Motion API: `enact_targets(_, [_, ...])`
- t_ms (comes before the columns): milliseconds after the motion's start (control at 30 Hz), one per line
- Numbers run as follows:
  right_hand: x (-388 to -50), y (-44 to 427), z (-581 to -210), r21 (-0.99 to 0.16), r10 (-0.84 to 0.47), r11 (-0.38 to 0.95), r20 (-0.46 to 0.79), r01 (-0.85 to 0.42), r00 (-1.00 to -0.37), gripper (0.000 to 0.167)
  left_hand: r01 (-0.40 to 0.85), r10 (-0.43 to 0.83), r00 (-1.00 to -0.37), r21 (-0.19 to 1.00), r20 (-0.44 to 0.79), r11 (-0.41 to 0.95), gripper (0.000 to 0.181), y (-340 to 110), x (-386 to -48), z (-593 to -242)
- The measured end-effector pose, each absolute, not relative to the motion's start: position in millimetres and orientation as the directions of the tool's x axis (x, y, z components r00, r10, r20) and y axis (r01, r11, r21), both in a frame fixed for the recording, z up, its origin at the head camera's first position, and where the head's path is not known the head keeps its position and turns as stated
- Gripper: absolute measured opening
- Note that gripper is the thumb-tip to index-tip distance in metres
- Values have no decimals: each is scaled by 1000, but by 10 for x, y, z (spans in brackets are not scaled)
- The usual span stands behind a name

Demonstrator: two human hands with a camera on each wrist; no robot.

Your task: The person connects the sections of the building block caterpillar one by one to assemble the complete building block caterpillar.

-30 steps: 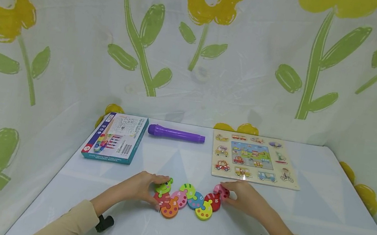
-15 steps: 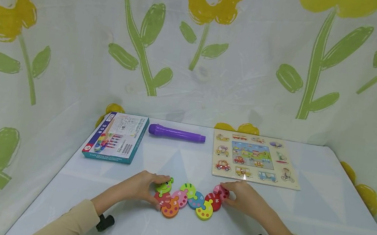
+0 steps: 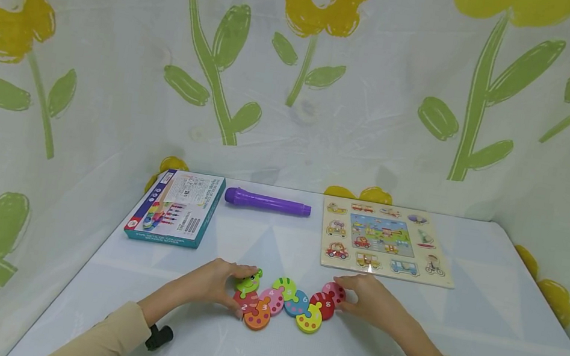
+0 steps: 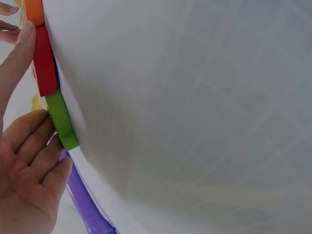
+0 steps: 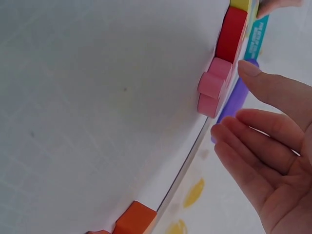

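A caterpillar number puzzle (image 3: 296, 304) of joined, colored, numbered pieces lies in a wavy line on the table, with a smiling green head (image 3: 248, 284) at left and a pink tail piece (image 3: 335, 293) at right. My left hand (image 3: 212, 283) holds the head end, thumb against the side of the red piece (image 4: 45, 61) and fingers by the green head. Beside the tail is my right hand (image 3: 368, 300), its thumb and fingers spread. In the right wrist view a small gap separates those fingers from the pink piece (image 5: 214, 87).
Behind the puzzle, a boxed toy (image 3: 177, 208) lies at left, a purple toy microphone (image 3: 267, 203) in the middle, and a wooden vehicle puzzle board (image 3: 384, 265) at right. An orange-red block (image 5: 135, 218) of unclear kind shows at the bottom of the right wrist view.
My right hand's fingers have loosened from the pink tail piece, which now shows more fully. The left hand and the rest of the puzzle have stayed in place.
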State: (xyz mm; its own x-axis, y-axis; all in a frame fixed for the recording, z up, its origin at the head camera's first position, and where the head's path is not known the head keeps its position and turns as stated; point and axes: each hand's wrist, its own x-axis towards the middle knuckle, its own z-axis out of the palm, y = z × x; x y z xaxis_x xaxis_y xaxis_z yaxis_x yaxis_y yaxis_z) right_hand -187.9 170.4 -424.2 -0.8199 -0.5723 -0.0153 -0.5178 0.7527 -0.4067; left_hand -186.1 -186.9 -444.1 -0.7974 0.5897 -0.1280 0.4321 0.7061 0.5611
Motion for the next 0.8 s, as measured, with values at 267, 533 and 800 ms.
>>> enact_targets(267, [-1843,1759,-4242,-393,-545,772,-4,-500,-838,47,439,597,-793,563,-123,700,88,-1871,-1857,-4442])
enact_targets(533, [-1790,1850,-4264,-411,-522,777,5,-477,-853,46,430,591,-797,571,-123,699,88,-1872,-1852,-4446])
enact_targets(800, [-1739,1973,-4261,-405,-497,789,22,-462,-868,50,433,594,-795,571,-122,697,88,-1864,-1859,-4445])
